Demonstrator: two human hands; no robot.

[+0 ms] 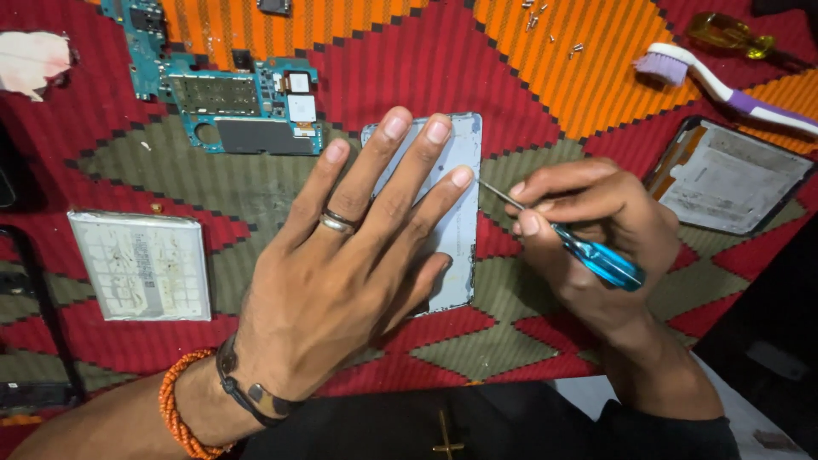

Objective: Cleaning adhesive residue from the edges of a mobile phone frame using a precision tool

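Spread flat, the left hand [341, 264] presses a pale grey phone panel [456, 183] onto the patterned cloth [528, 77], fingers splayed and gripping nothing. Just beside its right edge, the right hand [588, 230] pinches a blue-handled screwdriver [596, 255] between thumb and fingers, the thin tip touching the panel's edge near the left fingertips. Left of the panel lies a white rectangular battery [141, 266] with a faint printed label; above, a teal circuit board [230, 102]. Most of the panel is hidden under the palm.
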